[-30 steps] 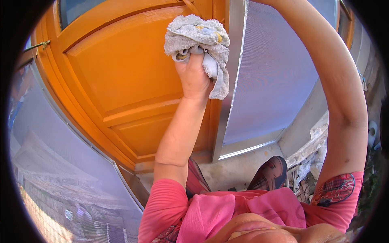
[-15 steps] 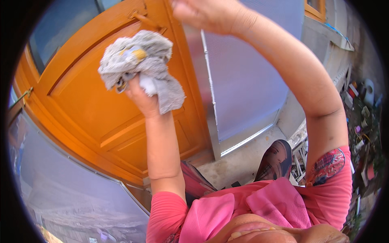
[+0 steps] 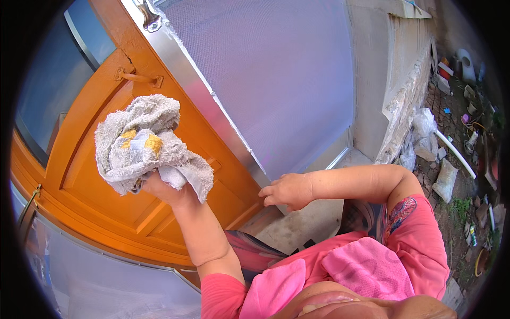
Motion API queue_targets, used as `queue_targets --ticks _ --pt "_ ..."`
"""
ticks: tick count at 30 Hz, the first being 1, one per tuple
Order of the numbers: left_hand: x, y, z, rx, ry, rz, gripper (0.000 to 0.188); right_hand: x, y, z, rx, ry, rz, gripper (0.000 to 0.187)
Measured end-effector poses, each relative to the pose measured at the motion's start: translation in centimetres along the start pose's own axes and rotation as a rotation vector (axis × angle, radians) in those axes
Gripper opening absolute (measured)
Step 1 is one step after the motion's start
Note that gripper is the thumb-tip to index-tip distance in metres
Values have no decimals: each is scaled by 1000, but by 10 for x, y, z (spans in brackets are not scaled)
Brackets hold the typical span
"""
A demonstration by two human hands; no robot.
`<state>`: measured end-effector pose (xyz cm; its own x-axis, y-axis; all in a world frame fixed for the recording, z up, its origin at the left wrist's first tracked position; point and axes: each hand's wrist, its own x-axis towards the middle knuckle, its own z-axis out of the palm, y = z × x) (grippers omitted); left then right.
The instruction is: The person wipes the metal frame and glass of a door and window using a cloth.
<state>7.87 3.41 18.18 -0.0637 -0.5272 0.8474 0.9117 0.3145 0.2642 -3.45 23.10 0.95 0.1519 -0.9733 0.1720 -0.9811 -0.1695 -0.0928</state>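
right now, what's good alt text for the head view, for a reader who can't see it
A person's left hand holds a bunched, yellow-patched grey cloth in front of an orange panelled door. The right hand, empty, is held out near the lower part of a metal-framed screen; debris lies at far right.

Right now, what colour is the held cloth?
The cloth is mostly grey with yellow patches, clearest in head view.

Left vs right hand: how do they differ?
The left hand grips a gray cloth; the right hand looks empty. The cloth partly hides the left hand, while the right hand is uncovered, its fingers loosely bent. Both are bare.
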Motion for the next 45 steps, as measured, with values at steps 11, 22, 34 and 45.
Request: queue_targets --ticks 11,22,34,45 --pt "-23 -13 -3 424 -524 338 58 -28 -1 -12 374 343 215 81" --pt "-111 -29 65 598 -1069 38 60 -41 -21 -1 1373 1285 5 107" --pt "-143 -43 69 603 -1536 -143 78 -69 12 33 2363 1399 250 52" --pt "-43 13 106 73 -615 269 49 -115 44 102 2382 1292 78 62"
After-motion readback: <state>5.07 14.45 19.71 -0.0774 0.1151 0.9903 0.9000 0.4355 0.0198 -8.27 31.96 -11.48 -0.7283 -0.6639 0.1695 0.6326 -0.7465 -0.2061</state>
